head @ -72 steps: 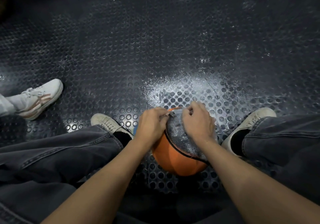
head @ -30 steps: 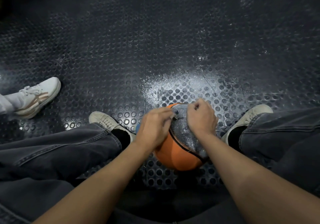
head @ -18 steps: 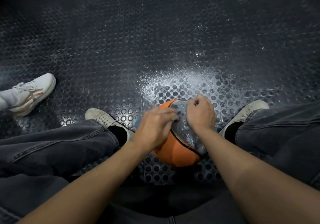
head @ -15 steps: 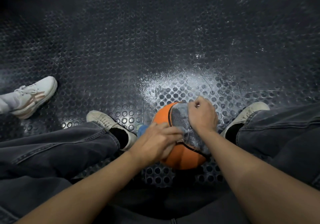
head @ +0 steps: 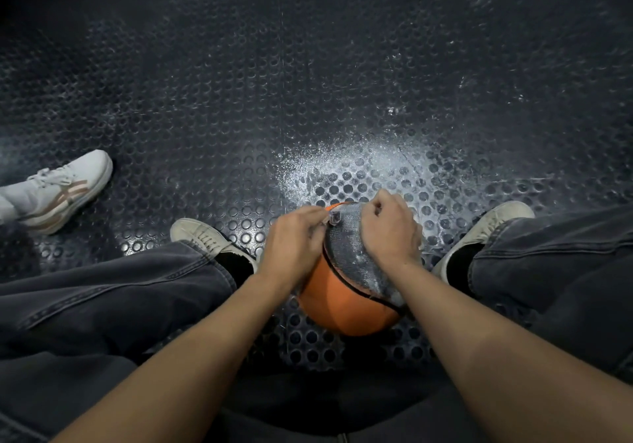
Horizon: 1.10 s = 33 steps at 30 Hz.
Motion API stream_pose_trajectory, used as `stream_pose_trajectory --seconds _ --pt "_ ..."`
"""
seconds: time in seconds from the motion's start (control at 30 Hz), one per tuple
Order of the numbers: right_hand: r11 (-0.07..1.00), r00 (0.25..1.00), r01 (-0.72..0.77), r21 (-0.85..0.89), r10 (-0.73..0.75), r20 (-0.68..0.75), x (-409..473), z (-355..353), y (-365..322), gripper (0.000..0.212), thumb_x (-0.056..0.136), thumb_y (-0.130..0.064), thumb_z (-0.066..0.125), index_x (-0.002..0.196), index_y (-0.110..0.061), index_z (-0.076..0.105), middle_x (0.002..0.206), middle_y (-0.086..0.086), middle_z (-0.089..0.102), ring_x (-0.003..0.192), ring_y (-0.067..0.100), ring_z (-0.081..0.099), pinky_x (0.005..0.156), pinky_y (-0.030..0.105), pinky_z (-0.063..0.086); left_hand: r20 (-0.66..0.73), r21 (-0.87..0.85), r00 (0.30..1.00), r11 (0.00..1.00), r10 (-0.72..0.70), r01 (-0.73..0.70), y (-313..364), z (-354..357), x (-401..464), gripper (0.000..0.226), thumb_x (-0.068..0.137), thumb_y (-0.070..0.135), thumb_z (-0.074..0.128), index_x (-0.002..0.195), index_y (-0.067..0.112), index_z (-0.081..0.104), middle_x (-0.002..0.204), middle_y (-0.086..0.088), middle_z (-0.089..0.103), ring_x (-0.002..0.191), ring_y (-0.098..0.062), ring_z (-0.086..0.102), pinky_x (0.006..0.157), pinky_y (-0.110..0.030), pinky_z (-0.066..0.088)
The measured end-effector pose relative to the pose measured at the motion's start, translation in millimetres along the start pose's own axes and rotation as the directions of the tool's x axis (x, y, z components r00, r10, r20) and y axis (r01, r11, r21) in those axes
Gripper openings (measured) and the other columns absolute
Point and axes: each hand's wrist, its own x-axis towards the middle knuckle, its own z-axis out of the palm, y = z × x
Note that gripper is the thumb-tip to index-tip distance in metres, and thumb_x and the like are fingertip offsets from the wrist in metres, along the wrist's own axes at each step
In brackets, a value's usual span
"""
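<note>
Since half a second ago the left hand [head: 294, 240] has climbed back up the orange rubber basketball [head: 342, 305], which sits steadied between the feet on the studded black floor [head: 239, 117]. Its grip pinches the top corner of the grey gritty sheet [head: 349, 254]. The right hand [head: 388, 228], grip curled on that sheet, pins it to the ball.

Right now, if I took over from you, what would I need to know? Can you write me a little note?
Left hand: pinches a small loose flap at the top edge of the gray patch.
Right hand: fingers curled, resting on the top of the gray patch; whether it pinches anything is hidden.
Basketball: on the studded floor, between the left shoe and the right shoe.
Done: one panel is gray and rough; white dust lies just beyond.
Left: the other panels in view are smooth orange. Likely next: pull at the flap while steadying the basketball.
</note>
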Motion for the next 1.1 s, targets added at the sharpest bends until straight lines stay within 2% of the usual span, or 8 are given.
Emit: stream_pose_trajectory --seconds 0.2,0.27,0.37,0.47,0.63,0.83,0.97,1.1 --pt "1.000 1.000 -0.006 -0.002 0.006 -0.006 7.3 0.4 4.5 0.023 0.102 -0.032 0.045 0.081 -0.023 0.046 0.084 -0.010 0.048 0.078 0.013 0.050 0.097 0.050 0.045 0.236 0.015 0.897 0.922 0.374 -0.388 -3.6 -7.0 -35.2 0.019 0.090 0.013 0.059 0.103 0.016 0.073 0.118 0.006 0.065 0.097 -0.014 0.063 0.087 -0.029 0.050" --pt "1.000 1.000 0.003 0.005 -0.003 -0.001 7.7 1.2 2.3 0.023 0.102 -0.032 0.045 0.082 -0.023 0.047 0.085 -0.009 0.050 0.080 0.014 0.051 0.097 0.048 0.046 0.053 0.041 0.995 0.995 0.085 -0.088 -7.0 -11.1 -15.7 0.017 0.093 0.012 0.059 0.103 0.017 0.073 0.117 0.004 0.064 0.097 -0.009 0.057 0.091 -0.022 0.048" --pt "1.000 1.000 -0.002 -0.007 0.002 -0.028 2.1 5.2 0.0 0.026 0.102 -0.031 0.045 0.077 -0.025 0.042 0.088 -0.007 0.053 0.083 0.015 0.052 0.099 0.044 0.042 -0.072 -0.078 0.903 0.905 -0.424 0.418 -15.1 -28.3 6.5 0.025 0.094 0.020 0.058 0.116 0.010 0.066 0.112 -0.002 0.048 0.097 -0.007 0.043 0.085 0.000 0.032" --pt "1.000 1.000 -0.007 -0.017 0.007 -0.028 1.1 5.8 0.1 0.025 0.102 -0.032 0.044 0.078 -0.025 0.042 0.090 -0.006 0.054 0.086 0.016 0.052 0.100 0.043 0.040 0.114 -0.267 0.861 0.819 -0.496 0.508 -15.7 -35.0 6.9 0.021 0.094 0.030 0.057 0.108 0.019 0.068 0.113 -0.002 0.046 0.105 -0.011 0.046 0.097 -0.019 0.038" --pt "1.000 1.000 -0.022 0.015 0.022 -0.012 5.7 3.6 -1.2 0.031 0.101 -0.033 0.046 0.072 -0.029 0.037 0.084 -0.010 0.050 0.084 0.016 0.053 0.098 0.048 0.045 0.426 -0.456 0.753 0.600 -0.502 0.658 -2.2 -33.0 -3.5 0.036 0.085 -0.007 0.054 0.100 0.022 0.071 0.108 -0.011 0.069 0.087 -0.017 0.068 0.066 -0.025 0.053" --pt "1.000 0.999 -0.026 0.016 0.027 -0.036 4.5 4.4 -3.3 0.031 0.100 -0.032 0.048 0.071 -0.029 0.037 0.082 -0.011 0.048 0.082 0.016 0.053 0.098 0.047 0.045 0.158 -0.036 0.937 0.946 -0.313 0.322 4.4 -9.8 -20.9 0.044 0.082 0.034 0.074 0.123 0.023 0.065 0.115 0.000 0.060 0.106 -0.014 0.054 0.095 -0.025 0.039" --pt "1.000 0.999 -0.004 -0.004 0.004 -0.042 1.5 4.8 -2.1 0.024 0.102 -0.030 0.044 0.078 -0.024 0.043 0.087 -0.007 0.050 0.084 0.017 0.052 0.098 0.044 0.042 0.048 0.052 0.990 0.990 -0.135 0.133 10.7 0.5 -23.7 0.031 0.091 0.033 0.062 0.118 0.018 0.069 0.126 -0.007 0.054 0.109 -0.021 0.056 0.094 -0.036 0.047" --pt "0.999 0.997 -0.045 -0.025 0.043 -0.070 -2.4 6.2 -5.0 0.019 0.100 -0.030 0.042 0.085 -0.021 0.046 0.096 -0.003 0.052 0.091 0.019 0.048 0.097 0.043 0.034 -0.025 0.038 0.965 0.965 -0.260 0.261 9.7 2.9 4.2 0.023 0.093 0.032 0.060 0.109 0.022 0.073 0.130 0.003 0.059 0.112 -0.017 0.058 0.098 -0.042 0.047"
